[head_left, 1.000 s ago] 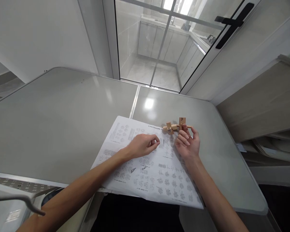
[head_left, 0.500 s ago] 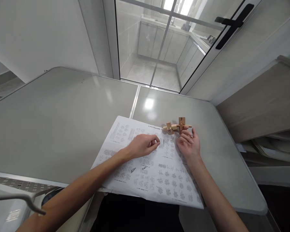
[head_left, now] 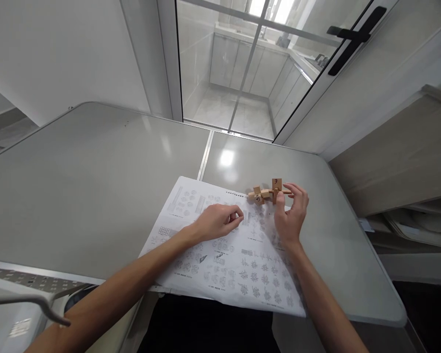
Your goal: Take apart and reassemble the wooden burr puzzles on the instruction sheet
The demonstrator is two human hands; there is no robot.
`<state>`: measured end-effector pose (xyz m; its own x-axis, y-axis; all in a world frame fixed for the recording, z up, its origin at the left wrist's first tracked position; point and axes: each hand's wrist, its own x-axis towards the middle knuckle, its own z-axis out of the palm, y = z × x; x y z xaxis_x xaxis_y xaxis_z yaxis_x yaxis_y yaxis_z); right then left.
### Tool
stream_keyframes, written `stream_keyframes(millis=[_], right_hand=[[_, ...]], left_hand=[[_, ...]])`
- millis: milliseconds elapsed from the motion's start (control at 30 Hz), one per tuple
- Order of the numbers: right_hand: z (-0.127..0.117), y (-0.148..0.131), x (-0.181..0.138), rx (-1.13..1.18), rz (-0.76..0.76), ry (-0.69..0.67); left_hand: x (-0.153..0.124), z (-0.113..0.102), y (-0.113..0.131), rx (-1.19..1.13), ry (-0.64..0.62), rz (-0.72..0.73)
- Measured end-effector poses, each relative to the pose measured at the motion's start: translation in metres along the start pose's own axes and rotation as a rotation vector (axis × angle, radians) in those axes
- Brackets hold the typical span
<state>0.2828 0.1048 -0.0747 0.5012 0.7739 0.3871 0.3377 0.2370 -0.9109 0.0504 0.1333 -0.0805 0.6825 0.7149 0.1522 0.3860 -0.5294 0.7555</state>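
Note:
A small assembly of wooden puzzle pieces [head_left: 258, 195] lies at the far right edge of the printed sheet [head_left: 220, 264]. Its upright block [head_left: 277, 184] bears a dark letter-like mark, and a thin stick juts out to the right. My right hand [head_left: 292, 215] is over this stick end, thumb and fingers apart on either side of it; the thumb seems to touch the pieces. Curled and resting on the sheet, my left hand [head_left: 220, 219] has its thumb and forefinger close together, with no object showing between them.
The sheet, covered in small diagrams, lies on a grey table [head_left: 95, 196] with a seam across it. Behind stands a glass door [head_left: 238, 63] with a black handle [head_left: 356, 37]. Shelving [head_left: 400, 162] is to the right, and a bent metal rod [head_left: 40, 304] at lower left.
My right hand has turned from palm-up to reaching over the wooden stick from the right, its fingers spread. My left hand and the wooden pieces have stayed put.

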Motion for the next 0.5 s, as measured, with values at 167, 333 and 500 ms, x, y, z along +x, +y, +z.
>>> stream_keyframes(millis=[167, 333, 500], right_hand=[[0.002, 0.026, 0.008, -0.464, -0.251, -0.058], [-0.001, 0.045, 0.012, -0.627, -0.274, -0.057], [-0.002, 0.046, 0.012, -0.636, -0.272, -0.098]], left_hand=[[0.0, 0.0, 0.001, 0.002, -0.003, 0.002], [-0.001, 0.0, 0.002, -0.005, -0.005, 0.006], [0.0, 0.0, 0.001, -0.006, -0.009, 0.005]])
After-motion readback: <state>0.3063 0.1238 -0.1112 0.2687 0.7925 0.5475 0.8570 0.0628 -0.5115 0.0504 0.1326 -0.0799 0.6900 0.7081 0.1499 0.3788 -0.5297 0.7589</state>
